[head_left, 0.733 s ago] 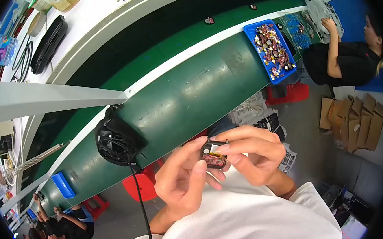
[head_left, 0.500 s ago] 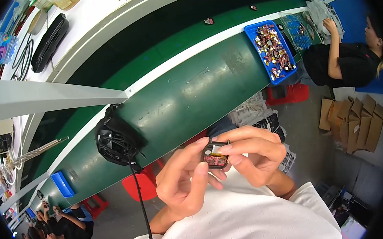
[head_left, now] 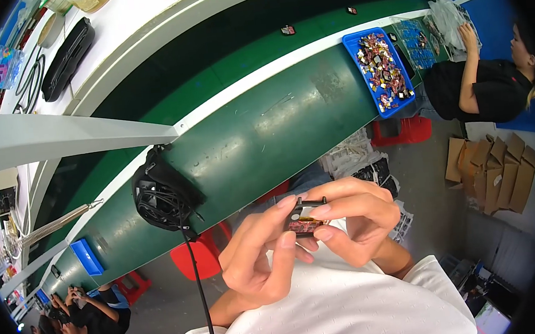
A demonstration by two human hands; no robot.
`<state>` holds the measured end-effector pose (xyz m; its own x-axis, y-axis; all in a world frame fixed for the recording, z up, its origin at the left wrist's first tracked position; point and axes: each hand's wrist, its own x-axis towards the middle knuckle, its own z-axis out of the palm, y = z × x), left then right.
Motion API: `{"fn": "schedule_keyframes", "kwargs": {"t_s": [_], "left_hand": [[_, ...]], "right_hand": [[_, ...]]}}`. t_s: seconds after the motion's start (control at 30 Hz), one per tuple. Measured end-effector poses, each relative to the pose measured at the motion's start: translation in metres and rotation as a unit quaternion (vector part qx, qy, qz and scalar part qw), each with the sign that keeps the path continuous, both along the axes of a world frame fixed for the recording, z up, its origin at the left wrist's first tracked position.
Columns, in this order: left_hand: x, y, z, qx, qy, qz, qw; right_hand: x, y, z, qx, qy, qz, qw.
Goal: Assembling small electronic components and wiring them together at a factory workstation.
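Between my hands, in front of my white shirt, is a small black watch case point(head_left: 304, 225). A reddish circuit board, a yellow strip and a pale round spot show inside it, and two short lugs stick up from its far edge. My left hand point(head_left: 258, 246) grips its left side between thumb and fingers. From the right, my right hand point(head_left: 359, 216) pinches it, with fingertips at the yellow strip and the thumb at the lower right edge. The fingers partly cover the case.
A green workbench point(head_left: 265, 136) runs beyond my hands. On it sit a black bag with coiled cables point(head_left: 163, 194), a blue tray of small electronic parts point(head_left: 347, 46) and an empty blue tray point(head_left: 86, 258). Small reddish parts point(head_left: 287, 31) lie on a green belt. A co-worker point(head_left: 481, 84) handles a plastic bag.
The watch case has turned slightly in my fingers and shifted a little right. The reddish parts on the belt have moved left. The right-hand co-worker's hand has shifted on the plastic bag.
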<state>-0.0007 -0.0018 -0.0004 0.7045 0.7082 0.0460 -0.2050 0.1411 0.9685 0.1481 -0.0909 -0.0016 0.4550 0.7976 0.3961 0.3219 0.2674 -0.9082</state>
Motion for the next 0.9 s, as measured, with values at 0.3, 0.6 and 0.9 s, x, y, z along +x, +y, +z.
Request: {"fn": "schedule_keyframes", "kwargs": {"t_s": [0.3, 0.6, 0.9], "left_hand": [[0.000, 0.001, 0.004, 0.016, 0.011, 0.046, 0.999], [0.002, 0.007, 0.001, 0.013, 0.014, 0.030, 0.999], [0.003, 0.014, -0.001, 0.026, 0.045, -0.002, 0.999]], "right_hand": [[-0.013, -0.004, -0.007, 0.015, 0.125, -0.037, 0.991], [-0.003, 0.005, -0.006, -0.003, 0.028, -0.034, 0.999], [0.000, 0.005, -0.006, -0.034, 0.045, -0.032, 0.998]]}}
